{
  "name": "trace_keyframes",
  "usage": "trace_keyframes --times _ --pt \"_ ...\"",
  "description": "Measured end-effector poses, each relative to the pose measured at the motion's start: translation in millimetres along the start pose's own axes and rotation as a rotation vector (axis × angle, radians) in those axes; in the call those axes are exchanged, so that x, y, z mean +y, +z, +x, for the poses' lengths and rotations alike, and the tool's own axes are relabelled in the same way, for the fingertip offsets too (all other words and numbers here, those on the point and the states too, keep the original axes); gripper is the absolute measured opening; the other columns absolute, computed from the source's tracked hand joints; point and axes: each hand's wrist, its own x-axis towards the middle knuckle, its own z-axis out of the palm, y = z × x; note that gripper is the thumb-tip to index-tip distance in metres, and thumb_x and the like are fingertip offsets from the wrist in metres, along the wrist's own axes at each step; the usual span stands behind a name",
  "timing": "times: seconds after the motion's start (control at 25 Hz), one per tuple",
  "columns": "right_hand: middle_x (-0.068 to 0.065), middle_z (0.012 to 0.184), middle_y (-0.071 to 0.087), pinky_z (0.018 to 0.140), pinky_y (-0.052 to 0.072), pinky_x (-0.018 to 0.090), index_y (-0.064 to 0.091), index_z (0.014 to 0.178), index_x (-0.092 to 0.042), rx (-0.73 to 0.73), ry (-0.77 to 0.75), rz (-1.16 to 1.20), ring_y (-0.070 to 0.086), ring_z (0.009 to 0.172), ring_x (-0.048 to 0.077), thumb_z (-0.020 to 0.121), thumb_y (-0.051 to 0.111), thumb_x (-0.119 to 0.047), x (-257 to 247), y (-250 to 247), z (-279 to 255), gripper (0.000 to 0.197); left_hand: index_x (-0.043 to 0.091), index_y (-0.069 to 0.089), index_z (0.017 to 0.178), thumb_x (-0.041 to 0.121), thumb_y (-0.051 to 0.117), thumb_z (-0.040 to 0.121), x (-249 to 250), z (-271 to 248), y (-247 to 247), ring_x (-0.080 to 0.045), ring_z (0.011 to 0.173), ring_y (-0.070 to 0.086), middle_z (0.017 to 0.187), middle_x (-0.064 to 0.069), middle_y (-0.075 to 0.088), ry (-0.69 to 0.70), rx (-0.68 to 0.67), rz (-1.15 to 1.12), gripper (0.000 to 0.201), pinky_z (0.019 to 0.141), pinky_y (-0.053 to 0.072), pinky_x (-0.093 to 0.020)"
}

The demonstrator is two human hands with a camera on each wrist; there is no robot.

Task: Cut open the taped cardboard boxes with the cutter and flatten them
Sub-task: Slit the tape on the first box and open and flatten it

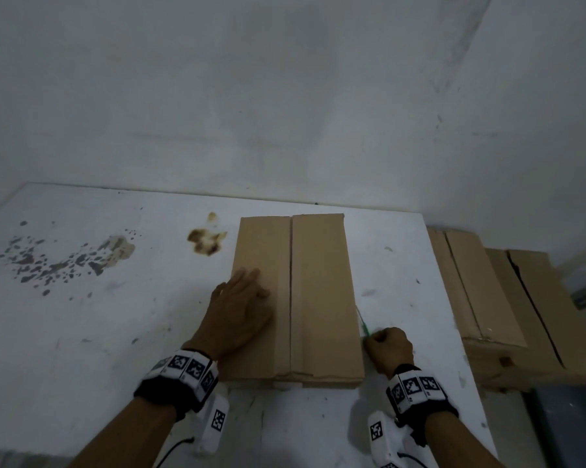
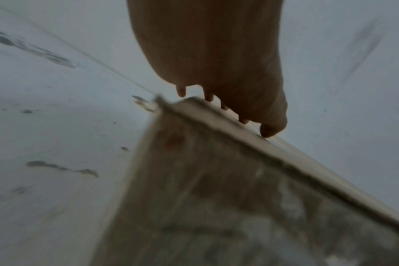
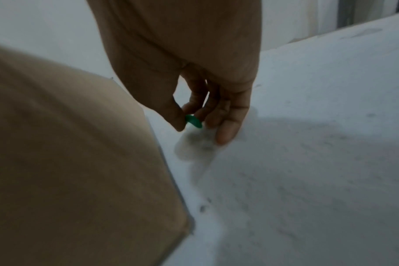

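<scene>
Right hand (image 1: 389,349) pinches the green cutter (image 1: 364,326) low against the box's (image 1: 318,298) right side on the tabletop (image 1: 99,332); to cut cleanly, I would keep the blade shallow, following the edge, stroking away from the other hand. Left hand (image 1: 237,315) lies flat, fingers straight, pressing the box top left of its centre seam. Beyond the tabletop's right edge, more boxes (image 1: 508,298) wait.

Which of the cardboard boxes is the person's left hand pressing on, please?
The box on the white table, box, under the left hand; the other boxes sit beyond its right edge.
</scene>
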Motion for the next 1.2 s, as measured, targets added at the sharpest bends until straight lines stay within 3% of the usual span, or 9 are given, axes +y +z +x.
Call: trace_keyframes --times 0.08,0.24,0.36,0.44,0.52,0.76,0.96,1.12,1.2 --pt "0.015 0.066 0.064 0.052 0.058 0.035 0.061 0.068 -0.005 0.059 0.019 0.183 0.063 0.057 0.028 0.094 0.059 -0.015 -11 -10 2 0.028 0.025 0.063 0.112 0.075 0.039 0.074 14 14 -5 -0.028 0.131 0.044 0.136 -0.001 0.055 -0.03 0.028 0.157 0.067 0.109 0.034 -0.047" --pt "0.013 0.089 0.068 0.068 0.061 0.049 0.056 0.096 -0.013 0.254 -0.167 0.382 0.068 0.074 0.031 0.091 0.066 -0.012 -59 -32 5 0.011 0.029 0.053 0.139 0.087 0.035 0.077 13 38 -10 -0.023 0.106 0.046 0.117 0.001 0.053 0.035 0.02 0.305 0.087 0.094 0.04 -0.041" --pt "0.003 0.084 0.067 0.075 0.06 0.048 0.055 0.101 -0.023 0.181 -0.339 0.349 0.066 0.084 0.028 0.089 0.068 -0.012 -111 -30 4 0.021 0.033 0.04 0.149 0.09 0.029 0.076 9 43 -7 -0.026 0.125 0.036 0.134 -0.002 0.042 -0.007 -0.054 0.287 0.093 0.105 0.031 -0.042" --pt "-0.002 0.081 0.065 0.082 0.056 0.039 0.059 0.098 -0.021 0.138 -0.423 0.218 0.064 0.089 0.026 0.089 0.066 -0.013 -142 -19 6 0.014 0.039 0.033 0.15 0.088 0.036 0.078 8 41 0 -0.029 0.15 0.007 0.159 -0.002 0.019 -0.038 -0.068 0.159 0.087 0.12 0.012 -0.049" --pt "-0.002 0.085 0.063 0.08 0.048 0.028 0.061 0.101 -0.016 0.095 -0.472 0.113 0.06 0.091 0.022 0.09 0.064 -0.014 -165 -8 7 0.011 0.042 0.023 0.153 0.086 0.038 0.08 8 40 4 -0.023 0.152 -0.017 0.167 0.003 -0.006 -0.085 -0.142 0.094 0.086 0.122 0.0 -0.057" --pt "0.009 0.092 0.068 0.068 0.042 0.027 0.059 0.104 -0.01 0.086 -0.495 0.018 0.058 0.08 0.025 0.093 0.058 -0.012 -191 13 25 0.012 0.04 -0.001 0.157 0.1 0.008 0.059 14 39 -24 -0.024 0.151 -0.02 0.165 0.001 -0.018 -0.076 -0.457 0.152 0.115 0.122 0.005 -0.051" --pt "0.012 0.092 0.067 0.069 0.051 0.033 0.056 0.104 -0.008 0.111 -0.541 -0.046 0.063 0.081 0.03 0.093 0.055 -0.012 -193 19 28 0.011 0.028 0.012 0.158 0.084 0.051 0.074 -2 75 -64 -0.025 0.142 0.018 0.161 0.002 0.016 0.028 -0.54 0.262 0.108 0.117 0.026 -0.043" --pt "0.013 0.101 0.067 0.079 0.054 0.038 0.056 0.111 -0.009 0.106 -0.489 -0.144 0.063 0.091 0.035 0.094 0.057 -0.02 -204 20 29 0.02 0.038 0.042 0.125 0.082 0.074 0.051 -3 111 -68 -0.03 0.151 -0.02 0.162 0.009 -0.018 0.023 -0.54 0.328 0.092 0.118 -0.011 -0.061" --pt "0.016 0.105 0.065 0.08 0.053 0.039 0.054 0.113 -0.008 0.091 -0.496 -0.176 0.062 0.094 0.037 0.095 0.056 -0.023 -213 22 31 0.023 0.037 0.037 0.132 0.077 0.081 0.049 1 122 -69 -0.024 0.153 -0.007 0.166 0.005 -0.005 0.004 -0.584 0.34 0.101 0.116 -0.013 -0.064"
